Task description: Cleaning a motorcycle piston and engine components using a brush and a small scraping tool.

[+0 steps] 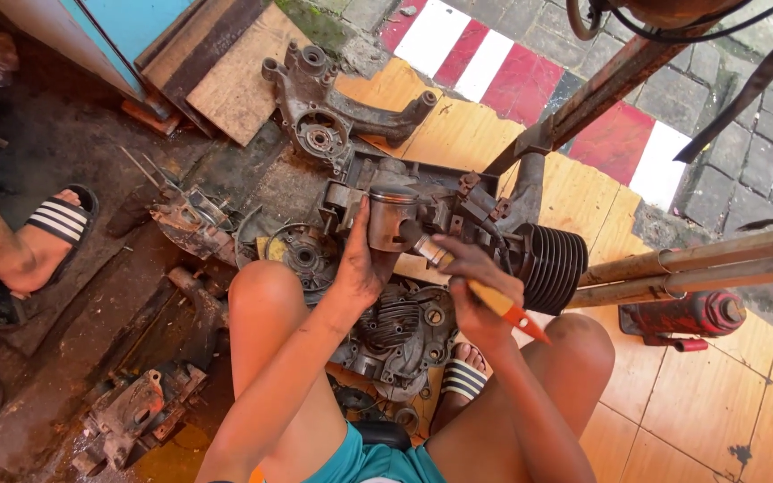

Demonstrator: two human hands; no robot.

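Orange-handled brush (471,282), bristles toward piston (392,217)

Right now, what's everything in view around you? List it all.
piston: one, grey metal, held in left hand
brush: one, orange handle, in right hand, bristles on piston
finned cylinder: one, black, right of piston
crankcase halves: two, grey, floor above and between the knees
bottle jack: one, red, right
rusty tubes: two, right
another person's sandalled foot: one, left
left hand: one, gripping piston
right hand: one, gripping brush
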